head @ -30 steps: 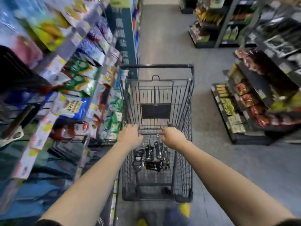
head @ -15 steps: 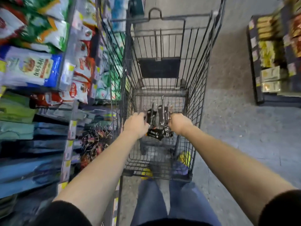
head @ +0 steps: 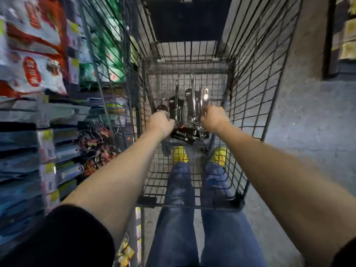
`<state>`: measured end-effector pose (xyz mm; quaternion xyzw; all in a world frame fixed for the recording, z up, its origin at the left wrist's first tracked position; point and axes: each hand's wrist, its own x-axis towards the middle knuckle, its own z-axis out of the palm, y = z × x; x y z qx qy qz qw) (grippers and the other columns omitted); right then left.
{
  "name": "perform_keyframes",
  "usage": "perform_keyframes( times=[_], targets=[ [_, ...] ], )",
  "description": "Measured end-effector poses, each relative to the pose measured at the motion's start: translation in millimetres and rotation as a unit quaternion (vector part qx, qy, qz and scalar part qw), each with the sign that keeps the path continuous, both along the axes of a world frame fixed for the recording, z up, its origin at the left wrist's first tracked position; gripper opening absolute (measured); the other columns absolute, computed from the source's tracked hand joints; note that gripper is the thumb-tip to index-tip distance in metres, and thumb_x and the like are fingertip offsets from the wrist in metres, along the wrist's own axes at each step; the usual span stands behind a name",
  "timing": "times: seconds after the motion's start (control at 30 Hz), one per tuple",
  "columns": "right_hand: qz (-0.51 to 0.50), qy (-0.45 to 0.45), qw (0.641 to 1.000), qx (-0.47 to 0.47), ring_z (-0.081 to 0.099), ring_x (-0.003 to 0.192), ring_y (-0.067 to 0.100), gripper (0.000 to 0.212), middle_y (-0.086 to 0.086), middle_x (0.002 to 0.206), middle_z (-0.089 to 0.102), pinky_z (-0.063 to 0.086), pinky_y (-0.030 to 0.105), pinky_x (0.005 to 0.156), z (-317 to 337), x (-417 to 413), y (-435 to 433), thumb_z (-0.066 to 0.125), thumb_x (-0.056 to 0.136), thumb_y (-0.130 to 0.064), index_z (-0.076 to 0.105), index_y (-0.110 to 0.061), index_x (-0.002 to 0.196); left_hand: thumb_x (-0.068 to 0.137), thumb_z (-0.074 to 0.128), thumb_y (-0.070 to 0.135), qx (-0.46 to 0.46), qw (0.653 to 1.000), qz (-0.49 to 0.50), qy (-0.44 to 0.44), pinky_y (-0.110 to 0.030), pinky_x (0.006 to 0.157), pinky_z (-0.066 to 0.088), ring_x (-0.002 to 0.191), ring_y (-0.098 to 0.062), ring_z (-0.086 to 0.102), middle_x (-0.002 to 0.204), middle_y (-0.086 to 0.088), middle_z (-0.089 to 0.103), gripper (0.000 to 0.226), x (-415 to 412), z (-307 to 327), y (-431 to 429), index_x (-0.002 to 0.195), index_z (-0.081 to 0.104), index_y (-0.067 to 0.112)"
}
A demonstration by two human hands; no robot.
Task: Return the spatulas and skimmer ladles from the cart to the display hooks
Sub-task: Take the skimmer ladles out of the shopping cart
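Several black-carded steel spatulas and skimmer ladles [head: 176, 107] lie at the near end of the black wire cart [head: 250, 83], none hung yet. Left hand [head: 160, 122] and right hand [head: 212, 118] curl beside them; what they clasp, I cannot tell. Next: grip one handle and lift it clear.

Looking straight down into a wire cart [head: 250, 89] at the centre of the frame. A bundle of steel utensils [head: 190, 105] with black card sleeves lies in it. The left hand [head: 160, 122] curls its fingers against the bundle's left edge, though blur hides what it holds. The right hand [head: 213, 118] grips shiny handles on the right side. Shelves [head: 28, 112] of blurred snack packets [head: 34, 60] fill the left. Blue jeans [head: 179, 228] and yellow shoes [head: 180, 155] show at the bottom, over grey floor [head: 300, 122].
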<state>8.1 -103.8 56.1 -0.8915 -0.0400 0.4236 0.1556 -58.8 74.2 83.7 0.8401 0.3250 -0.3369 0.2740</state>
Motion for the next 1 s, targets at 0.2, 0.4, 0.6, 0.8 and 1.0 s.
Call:
perform_keyframes(
  times=[0.2, 0.4, 0.6, 0.8, 1.0],
  targets=[
    [-0.102, -0.028, 0.994, 0.032, 0.064, 0.085, 0.019, 0.030, 0.009, 0.116, 0.071, 0.053, 0.022, 0.071, -64.5, 14.1, 20.7, 0.061, 0.101, -0.011, 0.063, -0.009, 0.130, 0.101, 0.059, 0.025, -0.027, 0.998, 0.050, -0.002, -0.030, 0.093, 0.053, 0.109, -0.020, 0.067, 0.129, -0.001, 0.072, 0.030, 18.6, -81.1, 5.9, 0.128, 0.071, 0.023],
    [-0.194, -0.045, 0.979, 0.042, 0.068, 0.099, 0.017, 0.039, 0.007, 0.121, 0.066, 0.060, 0.025, 0.084, -122.2, 15.3, 40.6, 0.072, 0.094, -0.013, 0.058, -0.010, 0.131, 0.100, 0.066, 0.032, 0.001, 0.998, 0.060, -0.030, -0.040, 0.093, 0.056, 0.118, -0.030, 0.066, 0.132, -0.011, 0.066, 0.045, 28.9, -137.1, -4.0, 0.141, 0.055, 0.018],
    [-0.142, -0.110, 0.981, -0.069, 0.048, 0.132, 0.034, 0.077, 0.018, 0.142, 0.050, 0.040, 0.041, 0.112, -149.8, 8.7, 55.9, 0.081, 0.087, -0.033, 0.041, -0.002, 0.145, 0.094, 0.074, 0.035, 0.052, 0.997, 0.038, -0.046, -0.047, 0.097, 0.054, 0.130, -0.032, 0.056, 0.144, -0.011, 0.056, 0.063, 27.7, -160.4, -16.0, 0.147, 0.046, 0.013],
    [-0.290, -0.041, 0.956, -0.020, 0.057, 0.124, 0.031, 0.065, 0.013, 0.132, 0.058, 0.053, 0.039, 0.104, -156.9, 14.6, 53.3, 0.086, 0.082, -0.013, 0.047, -0.009, 0.134, 0.094, 0.077, 0.025, 0.000, 0.995, 0.093, -0.035, -0.032, 0.088, 0.049, 0.124, -0.028, 0.063, 0.134, -0.004, 0.066, 0.045, 31.7, -164.9, -3.5, 0.135, 0.060, 0.021],
    [-0.376, 0.053, 0.919, 0.109, 0.073, 0.105, 0.025, 0.051, 0.002, 0.115, 0.068, 0.062, 0.037, 0.089, -138.7, 12.2, 39.7, 0.071, 0.094, -0.002, 0.054, -0.013, 0.141, 0.090, 0.078, 0.013, -0.114, 0.973, 0.193, -0.054, -0.030, 0.087, 0.058, 0.093, -0.019, 0.072, 0.100, 0.003, 0.071, 0.021, 31.6, -156.7, 13.1, 0.106, 0.067, 0.020]
  ],
)
